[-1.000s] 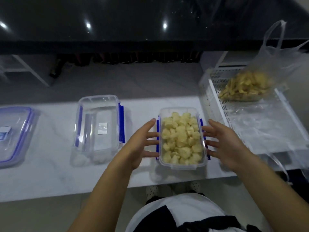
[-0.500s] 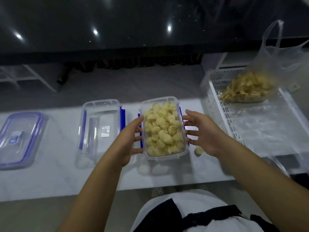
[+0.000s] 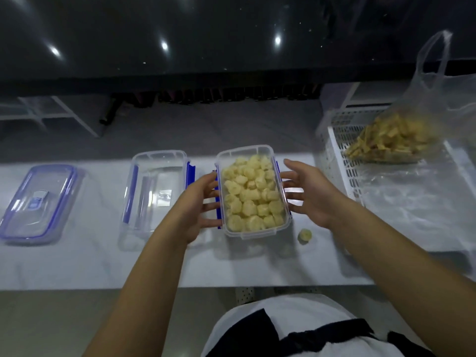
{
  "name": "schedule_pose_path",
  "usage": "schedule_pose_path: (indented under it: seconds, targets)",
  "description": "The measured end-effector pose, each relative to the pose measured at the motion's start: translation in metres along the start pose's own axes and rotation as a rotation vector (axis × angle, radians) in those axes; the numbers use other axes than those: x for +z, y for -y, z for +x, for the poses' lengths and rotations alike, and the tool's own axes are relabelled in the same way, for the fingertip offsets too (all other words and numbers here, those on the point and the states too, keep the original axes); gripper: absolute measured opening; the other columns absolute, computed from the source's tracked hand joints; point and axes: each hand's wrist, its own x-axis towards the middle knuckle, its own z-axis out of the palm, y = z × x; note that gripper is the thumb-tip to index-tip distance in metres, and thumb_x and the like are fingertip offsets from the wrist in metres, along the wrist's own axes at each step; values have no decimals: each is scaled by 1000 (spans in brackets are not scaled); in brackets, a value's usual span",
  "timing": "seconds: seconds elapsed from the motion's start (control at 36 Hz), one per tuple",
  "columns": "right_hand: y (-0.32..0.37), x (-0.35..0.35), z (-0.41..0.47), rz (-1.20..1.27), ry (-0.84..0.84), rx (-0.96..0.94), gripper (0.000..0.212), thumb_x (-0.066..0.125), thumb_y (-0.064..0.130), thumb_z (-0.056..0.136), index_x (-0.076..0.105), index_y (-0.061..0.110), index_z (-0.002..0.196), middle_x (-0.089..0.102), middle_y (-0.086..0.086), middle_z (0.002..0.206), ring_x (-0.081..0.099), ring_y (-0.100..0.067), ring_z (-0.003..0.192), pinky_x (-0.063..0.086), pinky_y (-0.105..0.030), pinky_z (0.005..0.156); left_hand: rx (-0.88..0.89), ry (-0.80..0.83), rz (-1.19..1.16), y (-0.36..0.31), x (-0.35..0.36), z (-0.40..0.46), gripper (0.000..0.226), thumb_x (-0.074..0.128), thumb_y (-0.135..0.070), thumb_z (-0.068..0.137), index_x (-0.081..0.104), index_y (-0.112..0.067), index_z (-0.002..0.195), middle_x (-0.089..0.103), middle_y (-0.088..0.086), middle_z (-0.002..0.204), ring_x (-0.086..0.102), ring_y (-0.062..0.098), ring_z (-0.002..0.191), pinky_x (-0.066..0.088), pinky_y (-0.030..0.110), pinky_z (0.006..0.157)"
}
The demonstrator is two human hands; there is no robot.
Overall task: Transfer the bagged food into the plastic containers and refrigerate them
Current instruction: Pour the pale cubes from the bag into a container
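Plastic container (image 3: 253, 229) between apparently touching hands

A clear container (image 3: 253, 191) full of pale yellow food pieces sits on the white counter (image 3: 77, 264). The left hand (image 3: 199, 206) touches its left side with straight fingers; the right hand (image 3: 307, 193) flanks its right side. An empty container (image 3: 154, 191) lies left of it, a lid (image 3: 36, 202) farther left, a stray piece (image 3: 304, 235) just right of its near corner, and a white basket (image 3: 337, 155) holding bagged food (image 3: 391, 140) to its right.
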Motion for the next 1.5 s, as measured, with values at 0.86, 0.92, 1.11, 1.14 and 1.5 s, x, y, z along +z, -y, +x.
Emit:
schedule_pose_path:
  seconds: [0.86, 0.92, 1.11, 1.14, 1.5]
  targets:
    - [-118, -18, -35, -878, -574, -602, 31, 69, 13, 91, 68, 16, 122, 65, -2, 114, 54, -21, 106, 39, -29, 84, 584, -3, 627, 120, 3, -17, 83, 67, -34, 94, 13, -42, 156, 18, -17, 162, 26, 6, 147, 36, 42, 117]
    - [-96, -3, -41, -843, -557, -715, 32, 70, 10, 90, 68, 15, 121, 66, 0, 113, 54, -19, 105, 39, -27, 87, 595, 14, 610, 118, 0, -17, 80, 65, -39, 93, 14, -46, 154, 22, -19, 161, 29, 4, 145, 36, 38, 116]
    - [-63, 51, -43, -876, -387, -902, 31, 74, 10, 87, 71, 14, 118, 70, -2, 114, 57, -23, 111, 43, -36, 96, 626, 23, 524, 114, -10, -20, 76, 63, -46, 88, 15, -59, 146, 26, -36, 149, 30, -10, 138, 29, 8, 102]
    - [-66, 52, -40, -892, -381, -867, 33, 74, 11, 87, 70, 14, 119, 70, -2, 116, 57, -24, 113, 43, -37, 97, 622, 22, 514, 115, -11, -20, 77, 63, -43, 88, 15, -57, 147, 25, -37, 148, 29, -9, 139, 29, 11, 105]
    - [-96, 22, -32, -741, -256, -525, 62, 70, 42, 89, 35, 58, 137, 38, 48, 129, 37, 28, 113, 31, 5, 83, 417, 77, 182, 124, -10, -12, 64, 66, -15, 94, 36, -61, 126, 51, -56, 110, 43, -37, 98, 41, -5, 68]
